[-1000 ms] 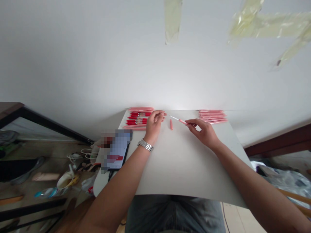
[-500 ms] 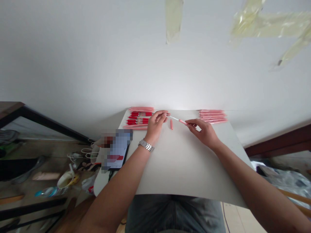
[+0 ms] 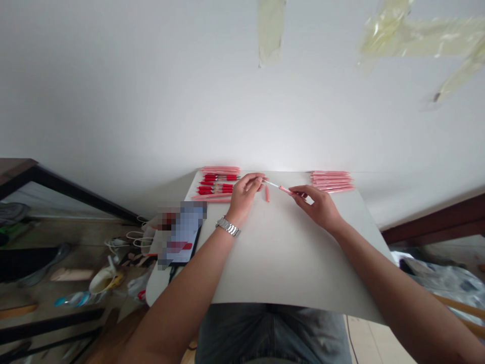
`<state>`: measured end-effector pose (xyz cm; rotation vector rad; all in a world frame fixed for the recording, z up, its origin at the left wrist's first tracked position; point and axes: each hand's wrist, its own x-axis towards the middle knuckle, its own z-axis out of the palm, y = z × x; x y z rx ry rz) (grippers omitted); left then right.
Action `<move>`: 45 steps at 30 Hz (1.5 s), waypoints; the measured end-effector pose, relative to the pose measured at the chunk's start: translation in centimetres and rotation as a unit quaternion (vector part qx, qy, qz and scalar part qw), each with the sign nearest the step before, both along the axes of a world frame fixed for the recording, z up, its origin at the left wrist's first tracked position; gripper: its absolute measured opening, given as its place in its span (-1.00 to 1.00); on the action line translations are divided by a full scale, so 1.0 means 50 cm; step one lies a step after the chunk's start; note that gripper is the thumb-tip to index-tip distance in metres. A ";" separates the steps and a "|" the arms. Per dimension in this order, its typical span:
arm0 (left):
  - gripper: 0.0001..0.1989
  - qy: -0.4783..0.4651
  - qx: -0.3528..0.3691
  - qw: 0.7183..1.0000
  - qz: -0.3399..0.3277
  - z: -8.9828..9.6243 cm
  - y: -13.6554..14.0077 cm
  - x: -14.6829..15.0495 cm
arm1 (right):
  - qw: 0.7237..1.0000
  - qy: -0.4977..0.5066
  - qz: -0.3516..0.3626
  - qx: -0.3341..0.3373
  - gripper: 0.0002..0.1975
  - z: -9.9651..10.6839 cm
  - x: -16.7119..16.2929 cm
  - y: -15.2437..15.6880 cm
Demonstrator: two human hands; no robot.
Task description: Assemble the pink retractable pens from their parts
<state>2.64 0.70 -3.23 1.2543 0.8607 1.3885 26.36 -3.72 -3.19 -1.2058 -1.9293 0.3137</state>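
Observation:
Between my hands a pink pen barrel (image 3: pixel 285 190) is held at a slant, with a thin white refill (image 3: pixel 272 183) sticking out of its left end. My right hand (image 3: pixel 317 206) pinches the barrel between thumb and fingers. At the other end, the fingertips of my left hand (image 3: pixel 244 196) are closed on the refill; its tip is hidden by them. A short pink pen cap (image 3: pixel 267 194) lies on the white table (image 3: pixel 288 258) just below the refill. Red pens (image 3: pixel 216 188) lie left of my left hand, partly covered by it.
Pink pens (image 3: pixel 331 181) are laid in a row at the back right, and more pink pens (image 3: pixel 220 170) at the back left. A blurred-out tablet (image 3: pixel 186 227) rests at the table's left edge. The wall (image 3: pixel 242 116) rises directly behind the table.
My left hand has shifted very slightly to the right along with the refill. My right hand and the barrel look unmoved.

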 end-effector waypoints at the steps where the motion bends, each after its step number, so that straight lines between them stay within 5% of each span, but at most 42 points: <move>1: -0.70 0.001 0.000 1.000 -0.003 0.001 -0.001 0.000 | 1.000 0.000 0.000 0.000 -0.77 0.000 0.000 0.000; 45: -0.73 0.010 -0.009 0.999 -0.045 0.003 -0.009 0.005 | 1.000 0.004 0.006 0.000 -0.77 -0.002 0.000 -0.001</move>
